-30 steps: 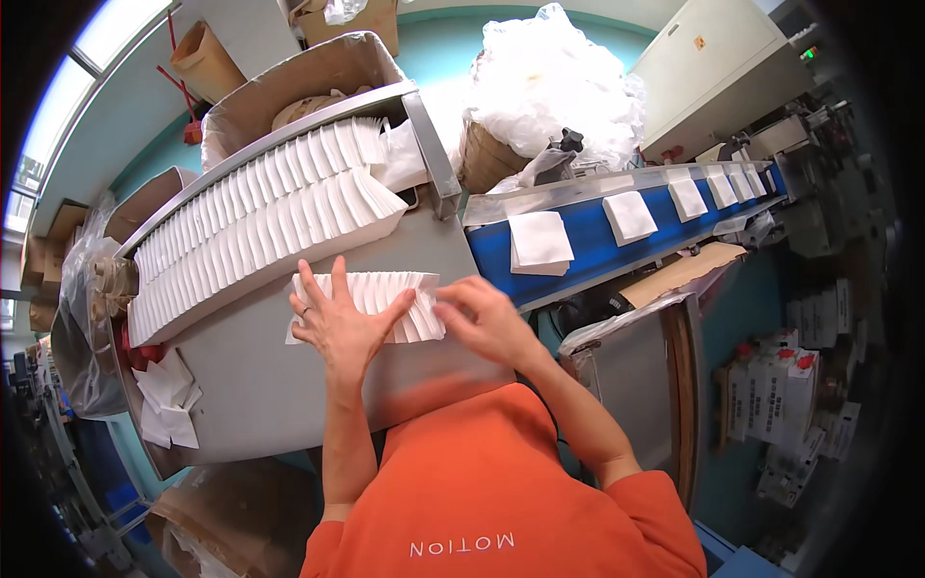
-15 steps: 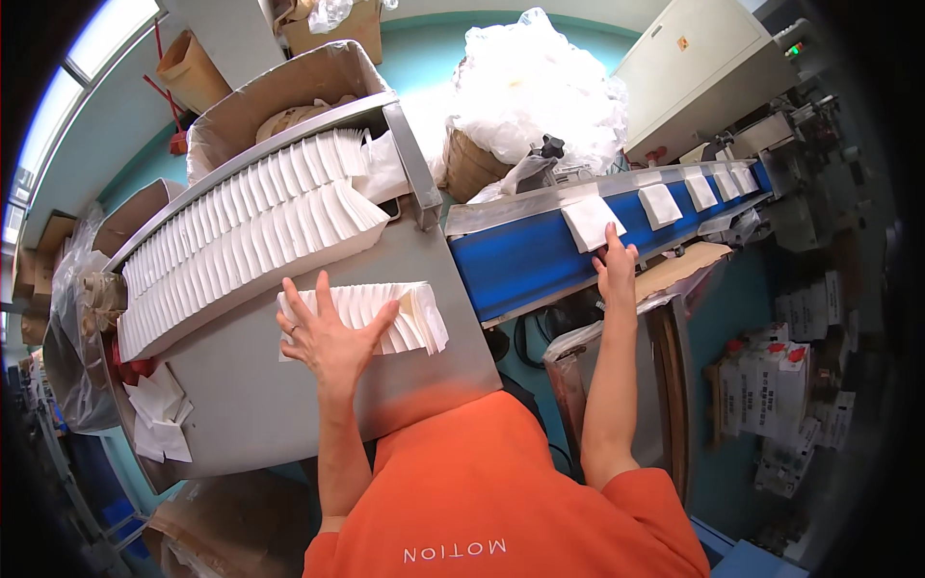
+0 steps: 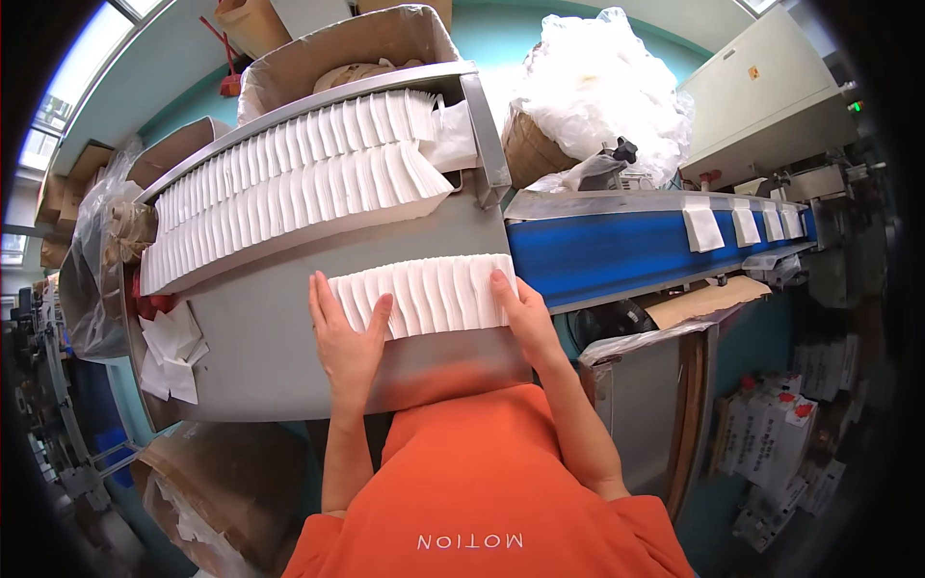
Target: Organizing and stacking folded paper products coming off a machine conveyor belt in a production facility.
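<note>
A short row of folded white paper napkins stands on edge on the grey metal table, close in front of me. My left hand clasps the row's left end, thumb along its near side and fingers at its far side. At the right end my right hand presses, its thumb on the last napkin. Farther back on the table stand two long rows of the same upright napkins. More white napkins lie spaced apart on the blue conveyor belt to the right.
Loose white papers lie at the table's left edge. Behind the long rows stands an open cardboard box. A metal rail rises by the table's right back corner. White plastic bags are heaped beyond the belt.
My right hand has come left from a napkin on the belt to the short row's right end. The row now looks longer. My view has shifted, and the nearest belt napkin is gone from there.
</note>
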Demonstrator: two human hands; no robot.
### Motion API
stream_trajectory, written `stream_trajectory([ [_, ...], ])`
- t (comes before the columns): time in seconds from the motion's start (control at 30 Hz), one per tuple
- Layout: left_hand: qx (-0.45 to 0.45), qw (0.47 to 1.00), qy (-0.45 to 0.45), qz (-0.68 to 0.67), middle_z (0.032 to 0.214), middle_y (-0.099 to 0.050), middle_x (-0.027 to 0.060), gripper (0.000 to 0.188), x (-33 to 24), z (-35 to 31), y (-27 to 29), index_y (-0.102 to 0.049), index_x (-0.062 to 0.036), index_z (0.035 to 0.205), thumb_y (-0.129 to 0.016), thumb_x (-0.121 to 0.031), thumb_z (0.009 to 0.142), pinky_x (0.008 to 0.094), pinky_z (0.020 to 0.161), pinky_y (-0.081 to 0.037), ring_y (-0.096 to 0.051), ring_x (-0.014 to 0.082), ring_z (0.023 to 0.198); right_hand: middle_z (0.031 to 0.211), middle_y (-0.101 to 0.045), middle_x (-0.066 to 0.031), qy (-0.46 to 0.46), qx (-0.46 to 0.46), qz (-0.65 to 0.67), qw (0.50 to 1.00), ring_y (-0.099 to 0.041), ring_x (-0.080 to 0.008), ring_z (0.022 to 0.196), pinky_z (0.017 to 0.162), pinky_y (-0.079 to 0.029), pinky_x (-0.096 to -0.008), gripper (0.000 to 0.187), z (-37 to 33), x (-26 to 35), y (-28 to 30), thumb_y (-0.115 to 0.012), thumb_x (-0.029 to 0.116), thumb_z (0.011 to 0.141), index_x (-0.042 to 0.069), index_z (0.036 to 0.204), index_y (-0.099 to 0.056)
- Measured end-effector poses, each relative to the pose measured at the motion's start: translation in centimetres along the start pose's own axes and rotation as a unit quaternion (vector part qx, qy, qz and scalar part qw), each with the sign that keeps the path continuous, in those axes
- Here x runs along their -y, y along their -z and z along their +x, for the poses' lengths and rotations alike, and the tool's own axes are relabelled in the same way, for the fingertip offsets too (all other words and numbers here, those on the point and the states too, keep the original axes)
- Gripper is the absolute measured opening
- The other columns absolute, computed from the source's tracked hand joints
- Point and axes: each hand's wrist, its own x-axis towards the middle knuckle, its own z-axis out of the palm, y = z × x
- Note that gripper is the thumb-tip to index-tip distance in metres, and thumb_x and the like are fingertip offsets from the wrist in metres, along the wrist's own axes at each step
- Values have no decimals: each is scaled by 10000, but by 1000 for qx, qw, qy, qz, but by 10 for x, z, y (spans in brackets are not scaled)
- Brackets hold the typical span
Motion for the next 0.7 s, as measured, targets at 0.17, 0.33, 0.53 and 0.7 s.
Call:
stream_trajectory([
  [0.17, 37, 996, 23, -77, 1421, -395, 298, 987, 2, -4, 4, -203, -3, 1504, -715, -504, 825, 477, 1063, -363, -405, 438, 1312, 1081, -656, -72, -137, 43, 131, 981, -634, -151, 925, 782, -503, -295, 373, -13, -10, 37, -610, 255, 946, 6, 1221, -571],
  [0.33, 54, 994, -34, -89, 1453, -338, 293, 1012, -3, -9, 3, -211, -14, 1505, -738, -512, 798, 482, 1060, -364, -383, 443, 1322, 1097, -627, -108, -21, -142, 163, 976, -625, -157, 920, 792, -525, -289, 407, -11, -1, 34, -556, 282, 992, -38, 1234, -489],
  [0.53, 42, 993, -96, -55, 1516, -219, 268, 1018, -14, -17, 1, -259, -69, 1503, -781, -509, 749, 499, 1053, -363, -352, 432, 1340, 1013, -659, -128, 57, -50, -133, 988, -623, -181, 926, 842, -470, -289, 461, -15, 4, -11, -560, 431, 971, -5, 1112, -611],
  [0.7, 13, 996, -81, -36, 1518, -218, 265, 988, -5, -14, -1, -312, -70, 1484, -796, -496, 736, 506, 1047, -358, -356, 427, 1336, 1036, -663, -67, -141, 17, 211, 967, -635, -170, 932, 804, -500, -281, 370, -20, -12, 21, -590, 289, 966, 10, 1208, -573],
])
